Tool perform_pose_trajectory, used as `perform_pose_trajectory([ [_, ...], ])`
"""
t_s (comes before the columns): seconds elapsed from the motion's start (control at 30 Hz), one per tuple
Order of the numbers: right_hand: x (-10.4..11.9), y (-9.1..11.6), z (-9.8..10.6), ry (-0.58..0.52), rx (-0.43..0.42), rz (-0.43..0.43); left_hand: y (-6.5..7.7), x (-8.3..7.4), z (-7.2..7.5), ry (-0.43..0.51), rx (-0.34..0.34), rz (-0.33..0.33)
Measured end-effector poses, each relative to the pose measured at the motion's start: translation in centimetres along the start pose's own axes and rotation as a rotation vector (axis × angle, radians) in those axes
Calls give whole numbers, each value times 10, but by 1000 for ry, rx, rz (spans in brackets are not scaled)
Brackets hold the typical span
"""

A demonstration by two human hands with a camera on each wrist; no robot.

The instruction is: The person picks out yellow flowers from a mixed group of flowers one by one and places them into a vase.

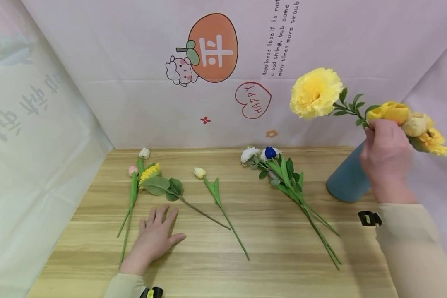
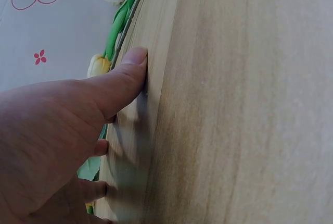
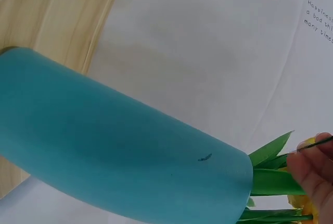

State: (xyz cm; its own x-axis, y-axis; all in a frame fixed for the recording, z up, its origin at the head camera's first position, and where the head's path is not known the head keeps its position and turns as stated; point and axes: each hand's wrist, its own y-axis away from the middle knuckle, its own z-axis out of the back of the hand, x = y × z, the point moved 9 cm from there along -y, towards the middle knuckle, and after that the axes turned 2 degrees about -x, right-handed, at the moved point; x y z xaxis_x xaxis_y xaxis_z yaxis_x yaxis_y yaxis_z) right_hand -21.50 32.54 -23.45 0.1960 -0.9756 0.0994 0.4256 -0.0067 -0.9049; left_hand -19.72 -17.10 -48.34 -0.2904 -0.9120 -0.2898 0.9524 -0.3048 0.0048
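At the top of the blue vase (image 1: pixel 348 178), my right hand (image 1: pixel 387 157) pinches the thin stem of a yellow carnation (image 1: pixel 316 93), whose bloom leans out to the left. A yellow tulip (image 1: pixel 391 111), a cream bloom (image 1: pixel 416 124) and an orange-yellow flower (image 1: pixel 433 142) show around that hand. In the right wrist view, green stems and leaves (image 3: pixel 276 182) come out of the vase mouth next to my fingertips. My left hand (image 1: pixel 154 240) rests on the wooden table with its fingers spread, just below the leaves of a yellow sunflower (image 1: pixel 150 174).
A pink tulip (image 1: pixel 133 170) and a white tulip (image 1: pixel 144 153) lie at the left. One pale yellow tulip (image 1: pixel 199 173) lies mid-table. Right of it is a bunch with white flowers (image 1: pixel 250 155) and a blue tulip (image 1: pixel 270 152). A printed cloth (image 1: pixel 141 111) hangs behind the table.
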Motion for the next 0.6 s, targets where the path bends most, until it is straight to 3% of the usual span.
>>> perform_pose_trajectory([
  [0.6,-25,15,-1,21,22,-68,-1,0,0,5,10,8],
])
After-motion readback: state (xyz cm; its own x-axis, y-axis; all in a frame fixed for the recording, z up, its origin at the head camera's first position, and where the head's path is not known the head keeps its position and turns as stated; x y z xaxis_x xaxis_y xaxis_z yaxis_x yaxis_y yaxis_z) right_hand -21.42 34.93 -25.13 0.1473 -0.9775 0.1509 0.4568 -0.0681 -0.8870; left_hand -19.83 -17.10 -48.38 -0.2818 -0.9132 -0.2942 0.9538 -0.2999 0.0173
